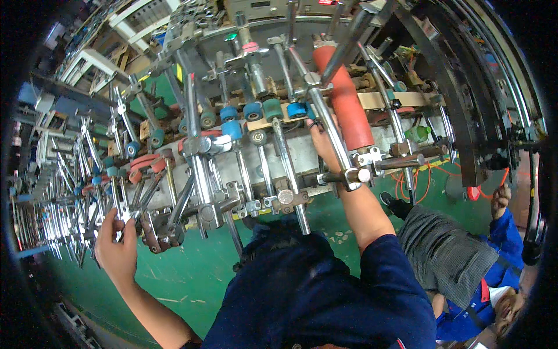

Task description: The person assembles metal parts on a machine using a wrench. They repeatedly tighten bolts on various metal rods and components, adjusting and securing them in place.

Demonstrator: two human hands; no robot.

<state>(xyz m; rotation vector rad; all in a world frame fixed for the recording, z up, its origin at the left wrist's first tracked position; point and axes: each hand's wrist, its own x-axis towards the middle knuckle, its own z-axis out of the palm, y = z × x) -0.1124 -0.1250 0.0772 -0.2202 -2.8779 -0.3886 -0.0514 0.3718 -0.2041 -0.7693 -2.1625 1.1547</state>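
**Overhead, both hands are kept on a roller machine's steel framework**

Seen from a head-worn camera looking down, a dense frame of chromed rods and clamps is worked by a person in a dark blue short-sleeved top. The left hand (116,247) is raised at the lower left, its fingers curled loosely around a small metal clamp piece (125,216) at the edge of the rod cluster; how firmly the piece is gripped cannot be told. Just to its right, a dark jaw-shaped bracket (158,231) hangs from the same framework.

The right hand (323,142) is stretched further up into the machine, its fingers closed about a slanted steel rod (329,123) just beside a long red-orange roller (344,100). The fingertips are partly hidden behind the rod. Below the wrist, a square clamp block (353,175) is fixed to a short horizontal bar.

A row of small teal rubber wheels (272,109) is mounted across the frame to the left of the right hand, with pale wooden strips behind them. A green-painted floor (192,279) is seen beneath, scuffed in places. At the lower right, another person in grey trousers and a blue jacket (500,250) is seated low beside orange cables (415,180), well apart from the machine's centre.
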